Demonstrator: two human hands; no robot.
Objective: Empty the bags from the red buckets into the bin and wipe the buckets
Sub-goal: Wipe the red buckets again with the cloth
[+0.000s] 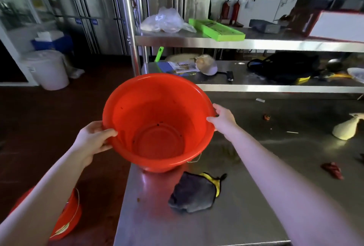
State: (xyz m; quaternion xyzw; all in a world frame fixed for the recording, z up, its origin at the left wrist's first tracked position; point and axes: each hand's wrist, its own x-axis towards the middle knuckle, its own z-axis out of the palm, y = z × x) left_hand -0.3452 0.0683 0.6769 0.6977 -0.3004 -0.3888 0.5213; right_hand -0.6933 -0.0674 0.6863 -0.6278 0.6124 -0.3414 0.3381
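red bucket (157, 123) is held tilted, its mouth facing the camera, over the near left corner of the steel table (256, 196). whether its underside touches the tabletop cannot be told. the inner wall and floor are bare red plastic with scattered dark specks. a wire handle (195, 159) hangs below the rim on the right side.

left hand (94, 139) grips the left rim, thumb hooked over the edge into the bucket and fingers curled behind the outer wall. right hand (222, 117) grips the right rim, thumb laid along the edge and fingers wrapped behind it.

grey cloth (195, 192) with a yellow border lies crumpled on the table just in front of the bucket, apart from both hands. second red bucket (67, 218) stands on the dark floor at lower left, partly hidden by the left forearm. white bin (48, 68) stands on the floor at far left, well apart from the table.

red scraps (332, 170) and a pale lump (346, 129) lie on the right part of the tabletop. the shelf (275, 43) behind it carries a clear plastic bag (165, 21) and a green tray (216, 30).
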